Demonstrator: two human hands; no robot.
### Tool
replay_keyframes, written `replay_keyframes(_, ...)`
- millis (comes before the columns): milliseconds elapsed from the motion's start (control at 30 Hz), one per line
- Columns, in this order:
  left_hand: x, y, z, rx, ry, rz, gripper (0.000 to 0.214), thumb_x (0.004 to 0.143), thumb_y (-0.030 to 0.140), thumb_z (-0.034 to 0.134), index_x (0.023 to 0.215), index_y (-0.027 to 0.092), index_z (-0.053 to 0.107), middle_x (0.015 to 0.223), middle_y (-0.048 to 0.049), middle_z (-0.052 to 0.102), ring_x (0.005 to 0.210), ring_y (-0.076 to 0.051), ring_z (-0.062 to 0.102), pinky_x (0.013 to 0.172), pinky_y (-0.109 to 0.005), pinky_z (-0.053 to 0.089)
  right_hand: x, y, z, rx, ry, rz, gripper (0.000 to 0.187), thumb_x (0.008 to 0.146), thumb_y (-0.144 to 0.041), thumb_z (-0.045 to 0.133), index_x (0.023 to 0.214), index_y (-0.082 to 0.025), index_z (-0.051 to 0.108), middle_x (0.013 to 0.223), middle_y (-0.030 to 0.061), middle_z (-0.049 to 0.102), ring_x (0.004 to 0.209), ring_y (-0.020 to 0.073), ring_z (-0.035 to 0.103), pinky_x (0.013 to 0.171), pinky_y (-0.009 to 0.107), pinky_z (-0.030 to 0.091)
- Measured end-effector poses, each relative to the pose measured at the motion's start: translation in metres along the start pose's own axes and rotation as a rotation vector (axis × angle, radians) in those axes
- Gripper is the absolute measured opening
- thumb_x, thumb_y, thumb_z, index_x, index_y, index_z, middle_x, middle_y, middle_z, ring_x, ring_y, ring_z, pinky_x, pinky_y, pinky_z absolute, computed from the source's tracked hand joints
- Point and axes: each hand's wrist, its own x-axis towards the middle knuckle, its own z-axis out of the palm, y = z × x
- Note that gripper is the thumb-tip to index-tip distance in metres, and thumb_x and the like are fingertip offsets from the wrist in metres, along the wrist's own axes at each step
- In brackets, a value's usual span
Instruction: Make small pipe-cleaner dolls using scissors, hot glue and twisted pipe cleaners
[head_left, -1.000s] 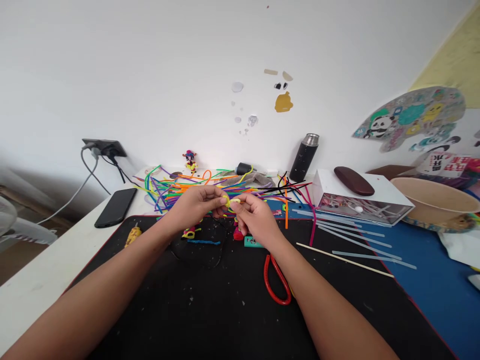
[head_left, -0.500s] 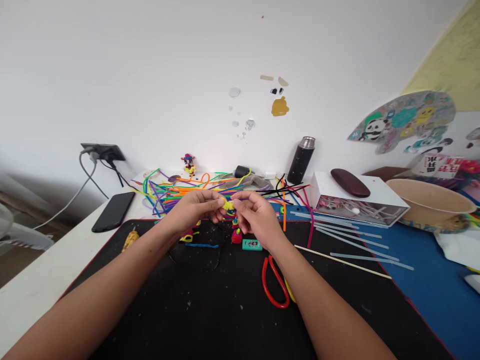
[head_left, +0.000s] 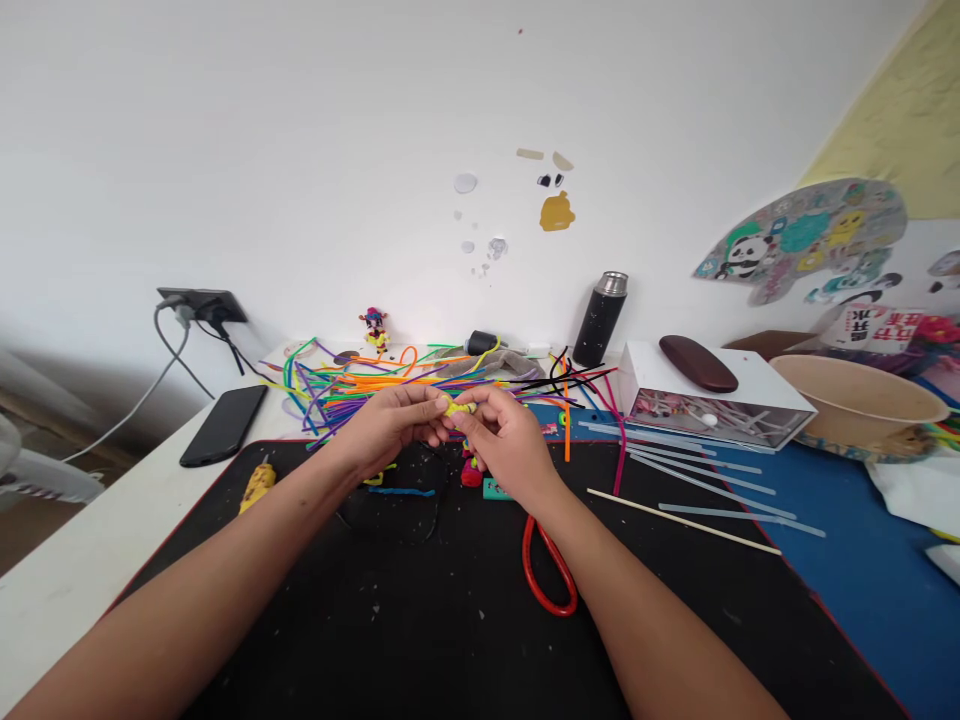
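Observation:
Between my fingertips is a small, bent piece of yellow pipe cleaner (head_left: 457, 407), held above the far part of the black mat (head_left: 420, 620). My left hand (head_left: 397, 425) pinches its left end, thumb against forefinger. On the other side my right hand (head_left: 504, 435) pinches its right end, and the two hands nearly touch. Fingers hide part of the piece. Below my hands, a pink and red fuzzy piece (head_left: 471, 473) shows in part, beside a teal box-shaped item (head_left: 495, 489). A short blue pipe cleaner (head_left: 401, 491) lies on the mat under my left wrist.
Many coloured pipe cleaners (head_left: 352, 385) lie heaped behind my hands. Red-handled scissors or pliers (head_left: 529, 570) sit by my right forearm. A phone (head_left: 225, 425) and a yellow glue gun (head_left: 258, 487) are left. Rightward are glue sticks (head_left: 720, 482), a wooden stick (head_left: 682, 521), a flask (head_left: 600, 320) and a white box (head_left: 712, 400).
My right hand has shifted slightly left and turned a little, closer to my left hand. The yellow piece between them looks tilted now. The whole view has moved slightly.

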Motion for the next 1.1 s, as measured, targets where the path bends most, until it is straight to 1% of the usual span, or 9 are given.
replay_keyframes(167,-0.0024,0.0033,-0.0003,0.008,0.004,0.029,0.034,0.076,0.043,0.093,0.079,0.014,0.077,0.077,-0.0054,0.076,0.064,-0.013,0.068,0.062,-0.022,0.054,0.0016,0.0033,-0.0004,0.061,0.010,0.028,0.028,0.096,-0.044,0.068,0.116,-0.026,0.064,0.062,-0.0073,0.057,0.043,0.0121,0.049,0.045,0.026,0.038)
replay_keyframes(267,-0.0024,0.0032,-0.0011,-0.006,0.007,0.040,0.033,0.076,0.042,0.093,0.080,0.014,0.077,0.077,-0.0055,0.076,0.064,-0.013,0.068,0.063,-0.022,0.055,0.0024,0.0056,-0.0002,0.050,0.022,0.024,0.028,0.096,-0.045,0.067,0.116,-0.025,0.063,0.062,-0.0070,0.057,0.044,0.0120,0.049,0.046,0.025,0.039)
replay_keyframes(400,-0.0008,0.0003,-0.0019,-0.022,-0.002,0.030,0.032,0.078,0.042,0.092,0.081,0.013,0.078,0.077,-0.0055,0.077,0.064,-0.012,0.068,0.061,-0.021,0.055,0.0016,0.0057,0.0003,-0.036,0.037,-0.024,0.023,0.097,-0.043,0.066,0.110,-0.024,0.065,0.059,-0.0068,0.055,0.046,0.0130,0.050,0.049,0.026,0.039)
replay_keyframes(700,0.0009,-0.0015,0.0009,-0.041,0.011,0.002,0.035,0.072,0.043,0.095,0.077,0.012,0.078,0.074,-0.0060,0.076,0.061,-0.012,0.068,0.059,-0.020,0.055,-0.0003,0.0074,-0.0007,-0.282,0.088,-0.163,0.026,0.101,-0.043,0.063,0.114,-0.024,0.073,0.059,-0.0053,0.053,0.051,0.0141,0.048,0.054,0.028,0.032)
replay_keyframes(800,0.0013,-0.0018,0.0026,-0.060,0.022,-0.014,0.038,0.069,0.043,0.097,0.077,0.012,0.078,0.074,-0.0070,0.076,0.060,-0.012,0.068,0.057,-0.021,0.055,-0.0003,0.0079,-0.0014,-0.330,0.090,-0.182,0.027,0.102,-0.044,0.062,0.115,-0.024,0.075,0.059,-0.0049,0.053,0.052,0.0142,0.047,0.054,0.028,0.031)
replay_keyframes(967,0.0006,-0.0027,0.0045,-0.084,0.041,-0.013,0.040,0.067,0.045,0.097,0.078,0.012,0.078,0.074,-0.0070,0.076,0.060,-0.012,0.068,0.057,-0.021,0.056,-0.0003,0.0095,-0.0010,-0.263,0.073,-0.113,0.031,0.101,-0.047,0.062,0.119,-0.025,0.075,0.061,-0.0032,0.058,0.052,0.0152,0.051,0.053,0.028,0.035)
replay_keyframes(1100,0.0000,-0.0029,0.0037,-0.038,0.056,0.028,0.040,0.070,0.046,0.096,0.080,0.014,0.076,0.072,-0.0041,0.075,0.061,-0.011,0.067,0.062,-0.021,0.057,-0.0008,0.0085,0.0007,-0.122,0.055,-0.051,0.037,0.100,-0.049,0.063,0.127,-0.025,0.070,0.062,-0.0037,0.059,0.049,0.0141,0.051,0.050,0.027,0.038)
